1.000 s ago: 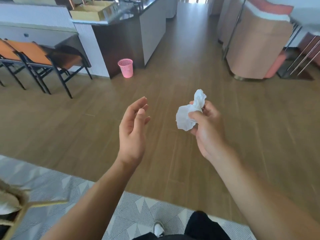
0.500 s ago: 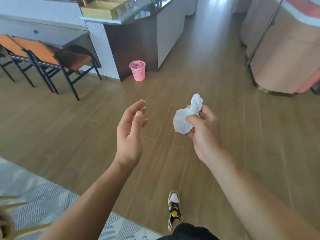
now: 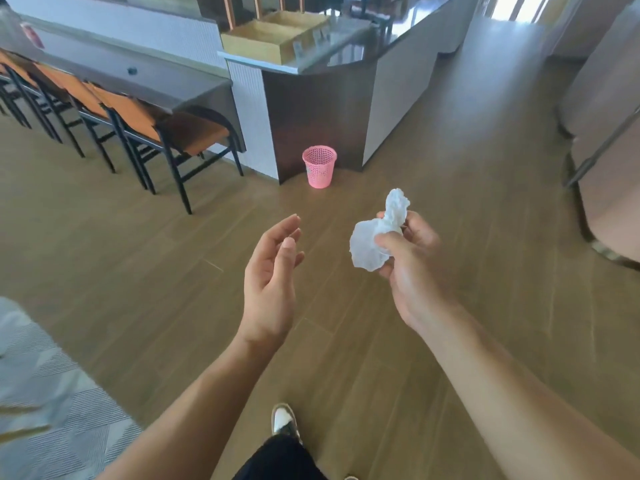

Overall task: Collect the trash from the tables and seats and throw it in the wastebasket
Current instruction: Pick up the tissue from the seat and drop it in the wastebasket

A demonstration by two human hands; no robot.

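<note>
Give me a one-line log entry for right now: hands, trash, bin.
right hand: grips crumpled white tissue | left hand: open, empty | pink wastebasket: on floor ahead, beside counter | tissue not yet binned

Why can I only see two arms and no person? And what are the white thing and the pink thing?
The camera sits on the person's head and looks down, so you see their own two arms. The right hand pinches a crumpled white paper with curled fingers. The left hand is open and holds nothing. The pink thing is a wastebasket, standing on the wooden floor beside a dark counter. Orange chairs stand to its left. At the bottom is the person's shoe. The paper is probably headed for the wastebasket.
</note>
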